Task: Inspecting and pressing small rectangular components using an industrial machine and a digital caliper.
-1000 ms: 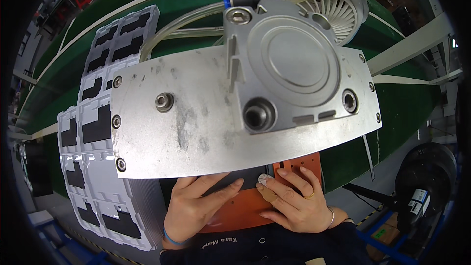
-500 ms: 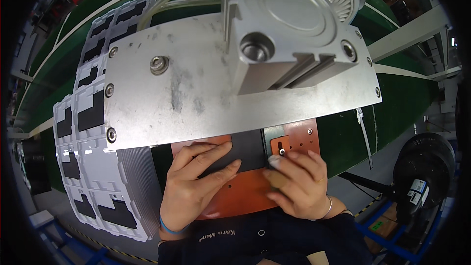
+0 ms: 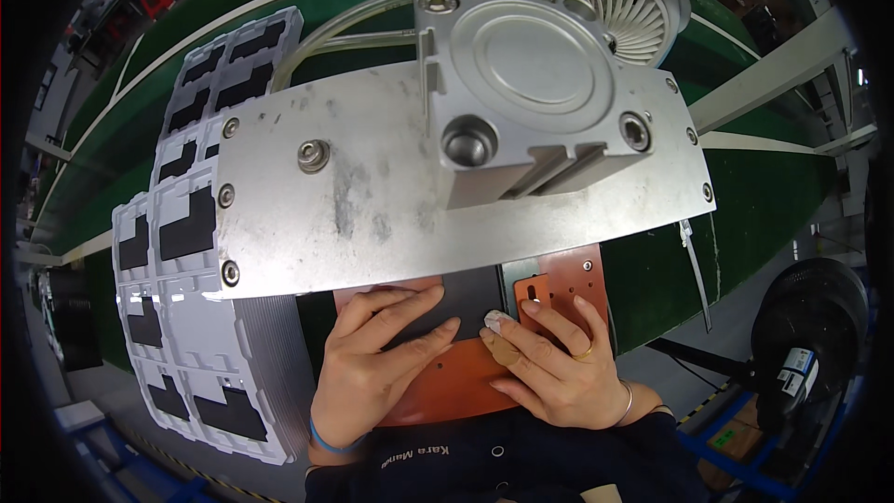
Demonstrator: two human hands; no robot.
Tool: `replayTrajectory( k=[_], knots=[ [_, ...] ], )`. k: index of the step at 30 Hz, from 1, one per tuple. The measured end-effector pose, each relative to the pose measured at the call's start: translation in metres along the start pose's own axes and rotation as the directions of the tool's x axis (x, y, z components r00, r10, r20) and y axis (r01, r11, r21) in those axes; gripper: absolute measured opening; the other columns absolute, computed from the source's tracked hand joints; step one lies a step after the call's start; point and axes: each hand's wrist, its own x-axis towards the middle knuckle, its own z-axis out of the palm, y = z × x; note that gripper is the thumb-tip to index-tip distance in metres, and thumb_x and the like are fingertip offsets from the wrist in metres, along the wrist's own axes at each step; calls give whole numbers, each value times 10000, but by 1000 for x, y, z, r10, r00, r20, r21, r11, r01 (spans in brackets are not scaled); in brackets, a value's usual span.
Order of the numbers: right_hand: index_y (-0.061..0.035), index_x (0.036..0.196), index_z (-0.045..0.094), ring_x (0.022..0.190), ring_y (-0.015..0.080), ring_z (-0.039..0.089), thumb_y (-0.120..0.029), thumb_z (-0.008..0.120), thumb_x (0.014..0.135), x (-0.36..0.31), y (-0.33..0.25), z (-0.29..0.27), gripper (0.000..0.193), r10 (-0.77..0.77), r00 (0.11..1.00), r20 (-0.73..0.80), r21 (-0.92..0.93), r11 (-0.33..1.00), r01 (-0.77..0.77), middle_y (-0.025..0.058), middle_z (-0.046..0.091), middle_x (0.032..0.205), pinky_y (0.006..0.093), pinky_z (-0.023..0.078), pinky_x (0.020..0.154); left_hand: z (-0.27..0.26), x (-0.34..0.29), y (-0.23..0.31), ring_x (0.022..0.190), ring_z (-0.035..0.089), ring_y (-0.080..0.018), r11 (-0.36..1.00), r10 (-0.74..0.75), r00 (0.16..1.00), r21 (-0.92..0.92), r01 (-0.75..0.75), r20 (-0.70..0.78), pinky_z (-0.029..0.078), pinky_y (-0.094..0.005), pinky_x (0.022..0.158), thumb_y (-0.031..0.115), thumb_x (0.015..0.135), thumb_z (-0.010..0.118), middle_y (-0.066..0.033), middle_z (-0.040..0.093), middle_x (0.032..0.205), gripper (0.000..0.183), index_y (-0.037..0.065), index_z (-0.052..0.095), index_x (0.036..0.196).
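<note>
A flat black sheet (image 3: 473, 296) lies on the orange fixture plate (image 3: 452, 379), its far end hidden under a metal press. My left hand (image 3: 377, 354) rests with fingers stretched over the left part of the sheet, thumb and fingertips touching it. On the other side, my right hand (image 3: 568, 368) has its fingers spread. One fingertip with a whitish covering presses at the sheet's right edge, and a finger beside it wears a tan covering. Two other fingers of that hand lie over a small slotted orange block (image 3: 533, 291) bolted to the plate.
The silver press plate (image 3: 372, 186) with its pneumatic cylinder (image 3: 535, 84) stands just beyond my hands. White trays (image 3: 177, 307) holding black cut pieces are stacked at left. A fan (image 3: 643, 14) is behind the cylinder; a black fan-like device (image 3: 805, 335) stands at right.
My right hand has moved left, its fingertips coming from the slotted block to the sheet's right edge. My left hand stays on the sheet. The view has shifted slightly.
</note>
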Motion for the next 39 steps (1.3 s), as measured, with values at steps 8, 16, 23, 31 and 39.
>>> replayTrajectory(
  k=[8,16,23,31,39],
  knots=[
    [-105,1215,720,1228,253,563,-325,754,838,-1,6,-7,438,17,987,-160,51,999,-9,54,633,1335,448,410,1067,-5,7,-2,1025,605,-300,992,106,994,-71,-105,13,513,-384,880,83,759,781,-82,664,1176,156,79,725,905],
    [31,1153,711,1113,389,599,-249,644,941,-17,2,11,358,132,876,-464,156,986,-66,204,656,1224,457,476,972,-25,-41,15,861,639,-215,997,81,995,25,-80,-64,443,-342,747,31,786,763,-22,646,956,222,97,631,952],
    [46,1201,691,1138,362,596,-149,663,913,-20,1,17,349,142,859,-492,122,988,-93,182,664,1250,434,464,986,-155,-75,2,840,668,-243,968,-173,968,152,201,-182,518,-335,739,24,694,856,-75,725,918,381,45,668,1025],
    [28,1185,700,1111,353,605,-35,693,848,-9,-2,17,343,142,855,-499,140,987,-82,169,674,1218,421,473,966,-211,-72,-126,832,663,-204,942,-330,924,7,335,192,518,-304,745,98,863,783,-101,718,902,208,-4,754,1042],
    [30,1172,701,1091,356,606,-12,707,825,-10,-4,18,349,160,864,-477,122,986,-115,170,678,1195,421,477,950,-201,-95,-132,884,668,-219,953,-230,914,114,282,-333,536,-302,782,68,911,702,-132,717,978,151,7,775,1028]
  ],
)
